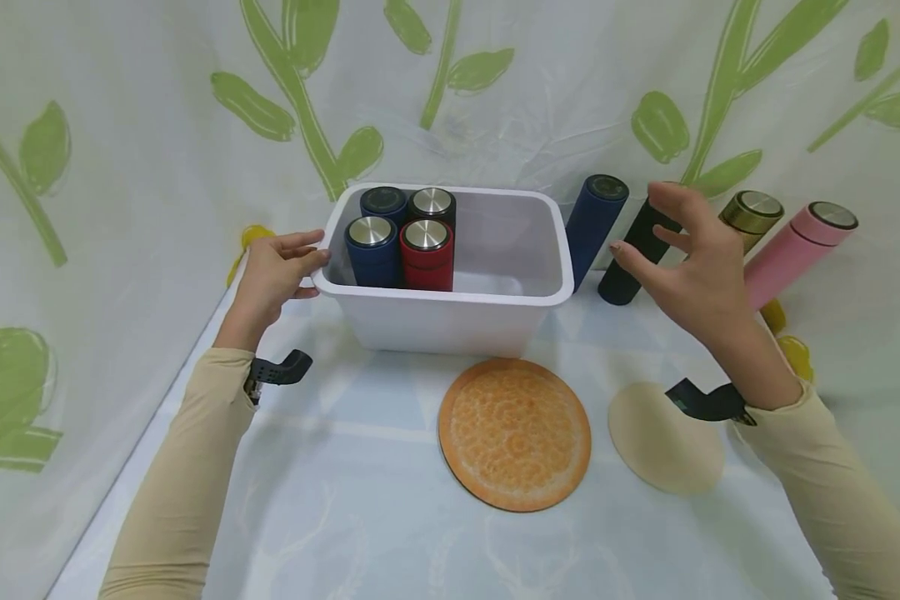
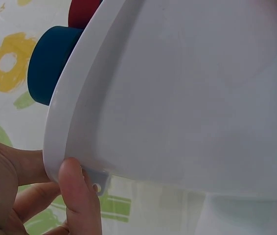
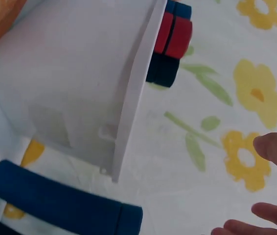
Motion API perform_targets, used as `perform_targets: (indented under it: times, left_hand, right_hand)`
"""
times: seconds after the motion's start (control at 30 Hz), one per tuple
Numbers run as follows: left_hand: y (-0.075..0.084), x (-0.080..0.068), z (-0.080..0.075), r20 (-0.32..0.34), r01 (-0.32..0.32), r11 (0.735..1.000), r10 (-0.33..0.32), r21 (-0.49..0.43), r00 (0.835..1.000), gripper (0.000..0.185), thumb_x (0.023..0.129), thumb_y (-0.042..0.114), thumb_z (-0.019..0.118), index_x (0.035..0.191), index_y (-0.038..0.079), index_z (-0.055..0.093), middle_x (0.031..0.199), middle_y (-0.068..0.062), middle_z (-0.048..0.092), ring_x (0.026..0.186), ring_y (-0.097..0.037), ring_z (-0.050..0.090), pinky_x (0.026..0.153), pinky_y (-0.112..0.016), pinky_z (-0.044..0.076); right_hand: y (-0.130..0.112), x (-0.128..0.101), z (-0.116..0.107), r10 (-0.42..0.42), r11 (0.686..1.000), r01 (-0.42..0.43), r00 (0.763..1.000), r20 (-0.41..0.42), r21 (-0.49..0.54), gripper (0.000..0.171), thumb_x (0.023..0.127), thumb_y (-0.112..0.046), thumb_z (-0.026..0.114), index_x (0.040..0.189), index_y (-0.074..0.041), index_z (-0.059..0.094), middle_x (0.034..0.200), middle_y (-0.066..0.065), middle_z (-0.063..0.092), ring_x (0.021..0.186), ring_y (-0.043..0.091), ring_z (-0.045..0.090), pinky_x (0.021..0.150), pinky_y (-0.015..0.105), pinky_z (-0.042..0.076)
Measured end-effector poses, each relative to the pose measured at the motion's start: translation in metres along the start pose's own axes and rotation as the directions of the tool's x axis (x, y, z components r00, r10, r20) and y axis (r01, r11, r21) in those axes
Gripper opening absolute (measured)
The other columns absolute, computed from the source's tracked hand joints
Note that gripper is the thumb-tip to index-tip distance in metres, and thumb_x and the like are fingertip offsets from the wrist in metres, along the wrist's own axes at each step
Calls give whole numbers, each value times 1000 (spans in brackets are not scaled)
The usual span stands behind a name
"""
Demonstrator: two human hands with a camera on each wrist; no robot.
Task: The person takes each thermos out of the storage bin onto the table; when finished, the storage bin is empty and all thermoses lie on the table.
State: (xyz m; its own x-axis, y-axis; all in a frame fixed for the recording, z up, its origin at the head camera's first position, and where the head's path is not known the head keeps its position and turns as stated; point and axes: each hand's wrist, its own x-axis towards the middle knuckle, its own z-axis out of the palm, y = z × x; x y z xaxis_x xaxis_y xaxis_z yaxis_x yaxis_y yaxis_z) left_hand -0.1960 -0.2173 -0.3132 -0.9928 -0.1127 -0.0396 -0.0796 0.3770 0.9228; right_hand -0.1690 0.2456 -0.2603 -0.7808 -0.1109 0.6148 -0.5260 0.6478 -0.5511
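Left hand (image 1: 273, 268) clamps a white rectangular plastic bin (image 1: 438, 321) on the pale counter (image 1: 345, 500); four blue, red and black cylindrical flasks (image 1: 429, 268) stand inside. Right hand (image 1: 701, 275) hovers, fingers apart, near a black cylindrical flask (image 1: 630, 267).

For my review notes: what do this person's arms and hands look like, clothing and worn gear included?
Both arms wear plain beige long sleeves: the left sleeve and right sleeve end at the wrist. A curved black piece juts inward at the left cuff, with a similar one at the right cuff. The left hand and right hand are ungloved.
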Motion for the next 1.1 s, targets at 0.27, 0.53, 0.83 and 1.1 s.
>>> perform_targets:
  times: [0.27, 0.53, 0.83, 1.1]
  left_hand:
    - [-3, 0, -2, -2, -7, 1000, 7, -6, 1000, 51, 99, 22, 66, 146, 12, 53, 132, -17, 58, 102, -22, 63, 67, -24, 60]
    - [-3, 2, 0, -5, -17, 1000, 17, -13, 1000, 50, 98, 22, 67, 145, 11, 54, 129, -17, 59, 98, -17, 64, 65, -24, 60]
    - [-4, 1, 0, -5, -17, 1000, 17, -19, 1000, 50, 98, 23, 66, 145, 10, 55, 127, -16, 59, 98, -18, 64, 65, -24, 60]
    - [-4, 1, 0, -1, -20, 1000, 20, -20, 1000, 50, 99, 22, 66, 145, 10, 54, 128, -17, 59, 98, -19, 64, 65, -24, 59]
  right_hand:
    - [-10, 1, 29, -34, 995, 29, 998, 50, 98, 68, 80, -6, 84, 141, -11, 54, 138, 4, 58, 127, 20, 55, 95, 31, 53]
    - [-18, -1, 56, -43, 981, 22, 993, 110, 193, 64, 82, -9, 83, 140, -10, 55, 137, 4, 59, 126, 17, 56, 93, 40, 55]
    - [-33, -1, 87, -31, 941, -48, 973, 228, 334, 61, 85, -11, 81, 139, -6, 54, 137, 9, 58, 126, 23, 56, 95, 47, 54]
    - [-41, 0, 112, -10, 907, -118, 953, 302, 405, 60, 86, -14, 81, 139, -9, 54, 135, 9, 60, 126, 24, 56, 97, 43, 53]
